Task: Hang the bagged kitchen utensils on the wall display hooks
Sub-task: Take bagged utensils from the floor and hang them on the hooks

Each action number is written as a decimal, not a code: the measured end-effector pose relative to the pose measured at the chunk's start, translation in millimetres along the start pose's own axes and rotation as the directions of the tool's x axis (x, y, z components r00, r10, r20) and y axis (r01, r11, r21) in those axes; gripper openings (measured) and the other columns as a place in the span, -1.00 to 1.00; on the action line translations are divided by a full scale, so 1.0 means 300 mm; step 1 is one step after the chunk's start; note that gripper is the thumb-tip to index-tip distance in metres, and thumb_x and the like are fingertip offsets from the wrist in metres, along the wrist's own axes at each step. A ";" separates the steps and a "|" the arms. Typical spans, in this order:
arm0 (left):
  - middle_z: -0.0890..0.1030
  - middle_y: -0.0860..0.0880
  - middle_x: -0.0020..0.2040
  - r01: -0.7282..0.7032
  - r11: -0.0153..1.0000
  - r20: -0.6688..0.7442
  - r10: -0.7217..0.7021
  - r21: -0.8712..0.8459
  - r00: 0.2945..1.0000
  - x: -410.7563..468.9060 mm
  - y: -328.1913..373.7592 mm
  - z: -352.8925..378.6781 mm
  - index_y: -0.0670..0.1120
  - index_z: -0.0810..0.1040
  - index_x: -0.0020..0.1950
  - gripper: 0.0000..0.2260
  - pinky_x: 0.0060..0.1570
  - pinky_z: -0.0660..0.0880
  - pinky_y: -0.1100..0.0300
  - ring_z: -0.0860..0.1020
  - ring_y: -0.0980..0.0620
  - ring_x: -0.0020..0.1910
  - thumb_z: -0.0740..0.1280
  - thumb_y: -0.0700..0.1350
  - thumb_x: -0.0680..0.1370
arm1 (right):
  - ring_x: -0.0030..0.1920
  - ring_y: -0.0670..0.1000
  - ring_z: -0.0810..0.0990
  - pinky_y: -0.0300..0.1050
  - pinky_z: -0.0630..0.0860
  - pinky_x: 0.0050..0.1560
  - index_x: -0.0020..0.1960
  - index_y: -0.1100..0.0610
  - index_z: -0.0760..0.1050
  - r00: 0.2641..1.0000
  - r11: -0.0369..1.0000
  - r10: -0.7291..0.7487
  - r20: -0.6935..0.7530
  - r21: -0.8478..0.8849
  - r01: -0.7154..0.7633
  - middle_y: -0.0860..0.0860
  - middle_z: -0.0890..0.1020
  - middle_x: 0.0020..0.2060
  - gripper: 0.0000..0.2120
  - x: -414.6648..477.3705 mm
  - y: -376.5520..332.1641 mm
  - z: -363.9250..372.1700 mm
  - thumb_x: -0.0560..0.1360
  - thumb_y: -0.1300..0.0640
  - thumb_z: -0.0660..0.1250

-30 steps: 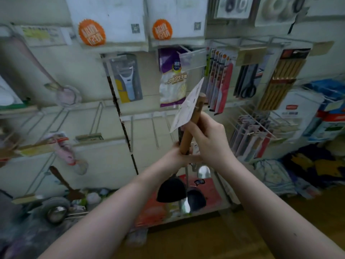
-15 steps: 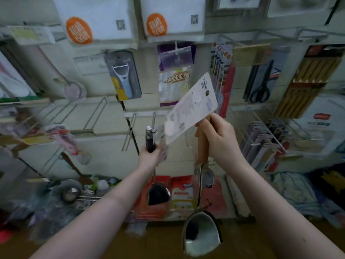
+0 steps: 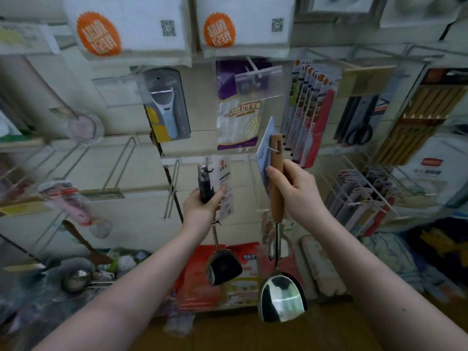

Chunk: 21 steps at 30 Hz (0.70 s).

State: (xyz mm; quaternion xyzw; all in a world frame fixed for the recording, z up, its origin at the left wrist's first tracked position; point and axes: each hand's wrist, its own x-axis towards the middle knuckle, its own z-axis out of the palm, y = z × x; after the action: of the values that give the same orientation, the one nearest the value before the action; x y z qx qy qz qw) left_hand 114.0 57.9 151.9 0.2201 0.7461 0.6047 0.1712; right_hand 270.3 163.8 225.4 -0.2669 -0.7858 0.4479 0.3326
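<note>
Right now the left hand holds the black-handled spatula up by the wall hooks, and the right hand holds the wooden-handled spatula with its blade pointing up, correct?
Not quite. The head view shows the right hand gripping the wooden-handled spatula handle-up, so its blade hangs down, not up. The rest stands: the left hand holds the black-handled spatula up by the wall hooks.

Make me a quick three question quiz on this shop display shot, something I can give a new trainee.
1. True or false: the left hand is empty.
2. The spatula in the right hand has a handle of: A) wood, B) black plastic, C) red silicone.
3. Fill in: on the wall, left of the glove pack, hangs a packaged ____.

Key
1. False: it holds a black-handled spatula.
2. A.
3. peeler.
</note>
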 end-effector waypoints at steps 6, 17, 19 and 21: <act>0.66 -0.09 -0.07 -0.047 0.966 0.046 0.061 -0.252 0.997 0.065 0.048 -0.018 -0.12 0.59 0.06 -0.81 -0.13 0.48 0.08 0.62 -0.16 -0.07 0.38 -0.04 0.52 | -0.24 0.07 0.55 0.02 0.47 -0.18 -0.12 0.24 0.49 0.999 0.991 0.043 -0.017 -0.124 -0.045 0.08 0.58 -0.27 -0.74 0.023 0.019 0.108 0.58 0.04 0.23; 0.64 -0.04 -0.20 0.044 0.961 0.301 0.042 -0.274 0.953 0.066 0.086 0.029 -0.20 0.60 0.07 -0.80 -0.41 0.46 0.25 0.60 -0.07 -0.24 0.43 -0.19 0.48 | -0.21 0.11 0.58 0.17 0.52 -0.12 -0.02 0.19 0.47 0.987 0.979 0.150 0.064 -0.151 -0.139 0.12 0.59 -0.25 -0.75 -0.003 0.128 0.186 0.60 0.01 0.18; 0.66 -0.02 -0.32 0.034 0.964 0.428 0.084 -0.262 0.900 0.080 0.090 0.030 -0.20 0.59 0.07 -0.73 -0.42 0.41 0.21 0.35 0.20 -0.37 0.49 -0.16 0.41 | -0.28 0.00 0.59 0.01 0.52 -0.18 -0.03 0.19 0.46 0.983 0.983 0.165 0.082 -0.099 -0.157 0.06 0.58 -0.31 -0.77 0.012 0.139 0.172 0.61 0.03 0.17; 0.56 -0.11 -0.25 0.009 0.963 0.535 0.141 -0.268 0.833 0.101 0.082 0.032 -0.22 0.57 0.12 -0.53 -0.24 0.44 0.15 0.49 0.01 -0.22 0.55 -0.06 0.29 | -0.37 -0.16 0.57 -0.26 0.47 -0.30 -0.04 0.19 0.45 0.978 0.984 0.179 0.107 -0.024 -0.177 0.02 0.56 -0.33 -0.80 0.025 0.139 0.158 0.61 0.07 0.17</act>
State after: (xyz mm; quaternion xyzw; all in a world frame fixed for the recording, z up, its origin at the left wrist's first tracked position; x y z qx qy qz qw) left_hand 96.3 86.1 174.2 0.3854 0.5718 0.6140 0.3840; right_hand 234.4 163.3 172.7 -0.3138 -0.7789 0.4841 0.2458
